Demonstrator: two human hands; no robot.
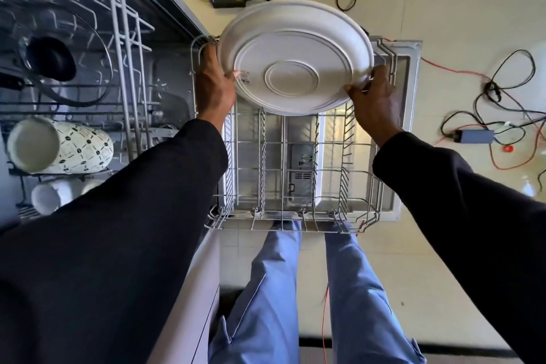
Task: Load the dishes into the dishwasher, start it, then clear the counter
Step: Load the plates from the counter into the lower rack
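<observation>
White plate (pixel 295 59) gripped at opposite rims by curled fingers of left hand (pixel 214 83) and right hand (pixel 373 97), underside up, tilted above far end of rack (pixel 283 174) directly below.

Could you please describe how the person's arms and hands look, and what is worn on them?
Both arms are covered by long, loose sleeves of plain dark fabric, nearly black. The left sleeve and the right sleeve end at the wrists. The left hand and the right hand are bare: no gloves, and no ring or watch shows.
</observation>
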